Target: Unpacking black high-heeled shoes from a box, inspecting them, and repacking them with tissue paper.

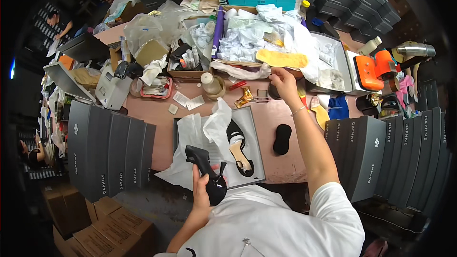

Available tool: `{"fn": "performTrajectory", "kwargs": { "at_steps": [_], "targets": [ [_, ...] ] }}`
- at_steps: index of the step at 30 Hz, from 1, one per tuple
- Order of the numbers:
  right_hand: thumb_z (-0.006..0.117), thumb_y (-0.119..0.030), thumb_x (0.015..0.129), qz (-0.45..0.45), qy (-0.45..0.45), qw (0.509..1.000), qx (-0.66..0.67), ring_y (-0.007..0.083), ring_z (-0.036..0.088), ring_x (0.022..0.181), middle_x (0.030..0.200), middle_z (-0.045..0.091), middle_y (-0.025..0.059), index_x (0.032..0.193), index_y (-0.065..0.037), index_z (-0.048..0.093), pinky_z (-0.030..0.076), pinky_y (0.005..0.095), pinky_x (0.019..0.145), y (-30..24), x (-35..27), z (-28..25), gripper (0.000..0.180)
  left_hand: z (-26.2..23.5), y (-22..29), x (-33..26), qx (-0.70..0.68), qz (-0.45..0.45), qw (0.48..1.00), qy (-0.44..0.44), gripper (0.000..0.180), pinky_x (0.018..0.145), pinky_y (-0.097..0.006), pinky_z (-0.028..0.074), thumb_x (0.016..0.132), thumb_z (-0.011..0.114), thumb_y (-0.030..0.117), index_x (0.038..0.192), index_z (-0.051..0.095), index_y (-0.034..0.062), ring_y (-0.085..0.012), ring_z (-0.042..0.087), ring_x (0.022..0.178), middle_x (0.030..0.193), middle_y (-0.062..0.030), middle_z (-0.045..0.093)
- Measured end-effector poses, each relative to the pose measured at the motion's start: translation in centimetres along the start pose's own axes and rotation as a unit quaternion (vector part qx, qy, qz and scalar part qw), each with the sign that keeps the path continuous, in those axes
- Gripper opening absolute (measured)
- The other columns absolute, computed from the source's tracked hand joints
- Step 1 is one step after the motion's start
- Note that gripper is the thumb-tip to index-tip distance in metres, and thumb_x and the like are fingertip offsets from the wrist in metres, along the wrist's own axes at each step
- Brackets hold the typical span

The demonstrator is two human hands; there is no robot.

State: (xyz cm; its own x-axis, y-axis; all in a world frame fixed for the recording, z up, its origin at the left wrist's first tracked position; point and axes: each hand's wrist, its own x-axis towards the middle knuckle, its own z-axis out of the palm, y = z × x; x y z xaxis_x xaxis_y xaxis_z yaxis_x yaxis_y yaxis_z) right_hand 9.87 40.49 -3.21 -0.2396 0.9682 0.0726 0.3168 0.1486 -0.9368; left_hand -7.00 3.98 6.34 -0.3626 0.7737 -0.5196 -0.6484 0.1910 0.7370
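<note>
My left hand point(202, 190) is wrapped round a black heeled shoe point(203, 162), held tilted over the near edge of an open shoe box point(255, 138). The other black heeled shoe point(242, 154), with a pale insole, lies in the box beside white tissue paper point(190, 135). My right hand point(284, 84) reaches to the far side of the table, its fingers pinched together at the end of a twisted white cloth point(243, 71). Whether they grip the cloth or something smaller is hidden. Just below that hand sits a dark round container point(274, 91).
Grey shoe boxes stand in rows at left point(109, 152) and right point(366, 157). A black oval pad point(282, 139) lies on the pink table point(297, 169). Behind are a tray of crumpled paper point(247, 33), a yellow sponge point(282, 58), a bottle point(209, 83) and an orange device point(373, 71).
</note>
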Motion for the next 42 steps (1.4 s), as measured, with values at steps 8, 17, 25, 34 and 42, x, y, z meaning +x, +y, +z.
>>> {"fn": "performTrajectory", "kwargs": {
  "at_steps": [8, 17, 25, 34, 42],
  "targets": [
    [0.068, -0.008, 0.079, -0.12, -0.061, 0.987, -0.089, 0.0154, 0.061, 0.065, 0.075, 0.065, 0.0088, 0.091, -0.002, 0.067, 0.051, 0.0287, 0.063, -2.8, 1.7, -1.1, 0.014, 2.8, 1.0, 0.1, 0.001, 0.028, 0.999, -0.022, 0.06, 0.069, -0.036, 0.056, 0.087, 0.047, 0.024, 0.141, 0.025, 0.0112, -0.0226, 0.062, 0.084, 0.119, -0.015, 0.053],
    [0.065, -0.007, 0.073, -0.21, -0.158, 0.954, -0.142, 0.024, 0.064, 0.078, 0.088, 0.065, 0.0145, 0.095, -0.002, 0.067, 0.051, 0.0339, 0.073, -8.6, 8.0, 0.9, 0.023, 2.3, -0.9, -0.6, -0.009, 0.023, 0.999, 0.039, 0.055, 0.069, -0.035, 0.054, 0.09, 0.047, 0.027, 0.14, 0.03, 0.0113, -0.0218, 0.061, 0.084, 0.114, -0.0112, 0.052],
    [0.064, -0.006, 0.072, -0.321, -0.164, 0.923, -0.131, 0.0245, 0.062, 0.085, 0.104, 0.059, 0.0172, 0.1, -0.005, 0.066, 0.051, 0.036, 0.078, -18.3, 13.9, 8.8, 0.028, 4.2, -0.2, 0.5, -0.038, 0.03, 0.998, 0.03, 0.06, 0.073, -0.037, 0.056, 0.089, 0.043, 0.021, 0.143, 0.021, 0.009, -0.0248, 0.063, 0.087, 0.123, -0.0179, 0.051],
    [0.054, 0.007, 0.076, -0.248, -0.192, 0.877, -0.364, 0.0423, 0.057, 0.107, 0.138, 0.038, 0.0261, 0.136, -0.016, 0.044, 0.051, 0.0458, 0.087, -6.8, 17.4, 13.3, 0.065, 2.7, -0.8, -0.8, -0.063, 0.023, 0.994, 0.087, 0.061, 0.074, -0.039, 0.055, 0.089, 0.043, 0.019, 0.144, 0.02, 0.0115, -0.0254, 0.063, 0.087, 0.124, -0.0171, 0.05],
    [0.053, 0.001, 0.081, -0.328, -0.029, 0.808, -0.489, 0.0391, 0.064, 0.083, 0.123, 0.051, 0.0239, 0.131, -0.016, 0.048, 0.053, 0.0452, 0.075, -2.9, 15.1, 4.4, 0.053, 3.3, -0.3, -0.3, -0.048, 0.025, 0.998, 0.038, 0.061, 0.072, -0.037, 0.055, 0.088, 0.043, 0.019, 0.145, 0.02, 0.0118, -0.0253, 0.063, 0.086, 0.123, -0.0171, 0.051]
  ]
}}
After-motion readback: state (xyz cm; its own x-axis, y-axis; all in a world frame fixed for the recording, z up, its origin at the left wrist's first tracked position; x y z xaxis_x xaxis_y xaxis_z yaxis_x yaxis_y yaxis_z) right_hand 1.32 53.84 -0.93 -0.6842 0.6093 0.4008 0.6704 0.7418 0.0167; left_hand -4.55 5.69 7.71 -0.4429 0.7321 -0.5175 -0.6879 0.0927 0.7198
